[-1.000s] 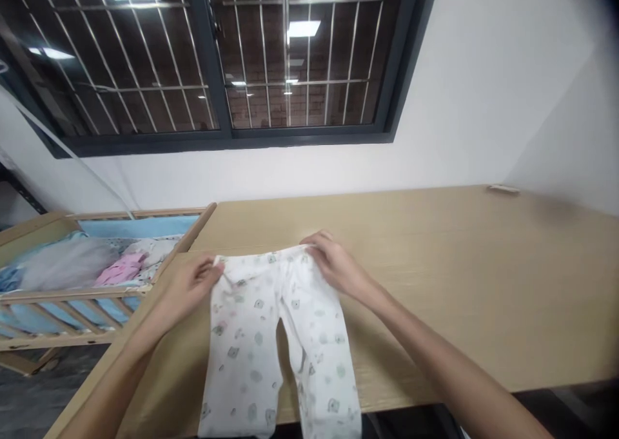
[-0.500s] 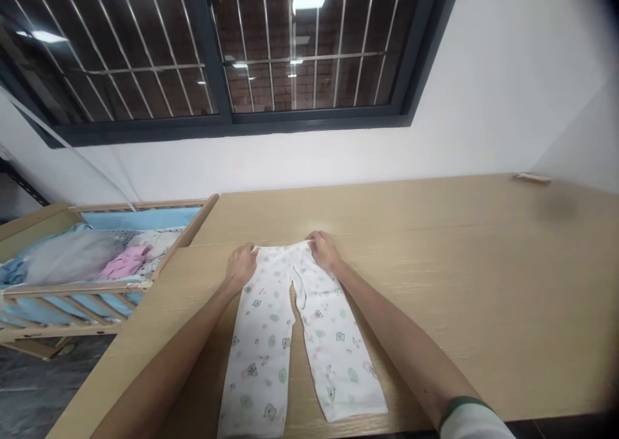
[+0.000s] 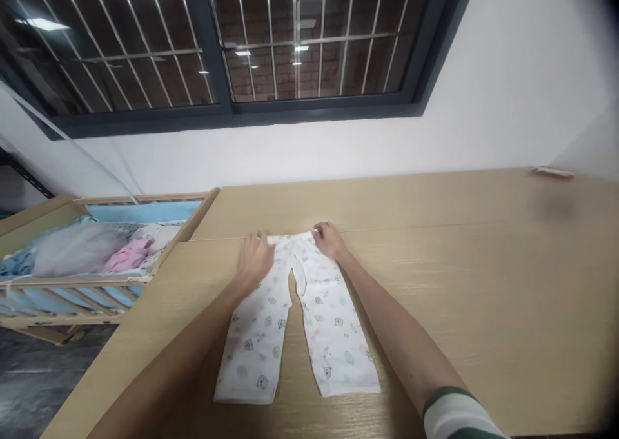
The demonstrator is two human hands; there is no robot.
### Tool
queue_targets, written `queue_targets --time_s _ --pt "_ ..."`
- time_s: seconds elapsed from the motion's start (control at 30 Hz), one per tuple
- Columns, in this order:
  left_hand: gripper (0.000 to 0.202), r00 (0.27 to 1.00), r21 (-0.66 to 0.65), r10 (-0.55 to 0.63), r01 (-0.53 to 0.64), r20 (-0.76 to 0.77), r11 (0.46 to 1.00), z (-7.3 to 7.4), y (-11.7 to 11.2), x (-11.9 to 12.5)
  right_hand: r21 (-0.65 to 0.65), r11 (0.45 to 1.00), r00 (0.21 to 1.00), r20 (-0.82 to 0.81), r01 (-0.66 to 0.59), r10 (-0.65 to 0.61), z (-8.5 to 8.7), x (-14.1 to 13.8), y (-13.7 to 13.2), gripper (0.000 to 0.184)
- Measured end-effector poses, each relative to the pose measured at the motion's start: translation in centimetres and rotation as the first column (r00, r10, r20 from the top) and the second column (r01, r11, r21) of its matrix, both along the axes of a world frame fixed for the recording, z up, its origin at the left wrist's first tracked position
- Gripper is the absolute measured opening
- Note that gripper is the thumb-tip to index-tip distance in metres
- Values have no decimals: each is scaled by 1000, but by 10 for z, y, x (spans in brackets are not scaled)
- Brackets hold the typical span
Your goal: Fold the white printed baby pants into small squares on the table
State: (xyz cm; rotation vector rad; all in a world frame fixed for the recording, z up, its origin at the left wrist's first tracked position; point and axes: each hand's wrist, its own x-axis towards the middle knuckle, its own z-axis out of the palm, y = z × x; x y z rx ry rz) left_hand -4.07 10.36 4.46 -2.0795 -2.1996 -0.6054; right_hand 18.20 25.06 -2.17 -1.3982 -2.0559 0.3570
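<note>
A pair of small white trousers [image 3: 333, 326] printed with green and pink figures lies spread on the wooden table, waistband away from me and both legs toward me. My right hand [image 3: 329, 239] pinches the right corner of the waistband. Over the left end of the waistband is my left hand [image 3: 257, 258], slightly blurred, its fingers stretched forward and lying on the cloth. The left hand covers that corner of the trousers.
A wooden cot [image 3: 111, 284] with blue lining stands against the table's left side, holding bedding and a pink cloth [image 3: 129, 255]. A barred window [image 3: 309, 46] is in the wall behind. A small flat object [image 3: 554, 172] lies at the table's far right.
My left hand has shifted right from the waistband's edge onto the cloth, its fingers loosening. The trousers lie slightly farther from me, with both leg ends now in view. My right hand keeps its corner.
</note>
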Motion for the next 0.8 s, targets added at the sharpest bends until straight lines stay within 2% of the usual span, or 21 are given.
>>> queue_targets --time_s 0.1,0.17,0.23,0.3,0.37,0.47,0.63,0.8 --pt "16 972 -41 -234 234 12 971 15 -51 46 -21 1000 999 -39 0 -1 1 1 2 19" --pt "23 871 -156 -480 491 105 857 21 -88 77 -32 999 998 -59 0 -2 2 1 3 17" --pt "37 813 -264 -566 580 134 771 21 -119 104 -41 999 997 -73 1 -4 2 1 3 17" --pt "49 787 -352 -604 604 125 715 15 -140 124 -49 999 996 -84 2 -6 2 1 3 16" --pt "57 781 -418 -616 595 101 686 7 -150 136 -60 998 995 -96 3 -9 2 1 2 15" --pt "58 805 -469 -589 546 67 694 2 -152 146 -81 997 992 -125 -2 -8 3 1 1 15" --pt "61 824 -510 -564 506 49 696 12 -154 157 -117 993 980 -200 -13 -11 6 0 -1 16" --pt "43 803 -543 -596 508 17 669 12 -154 164 -154 988 954 -300 -33 -15 9 3 -1 22"
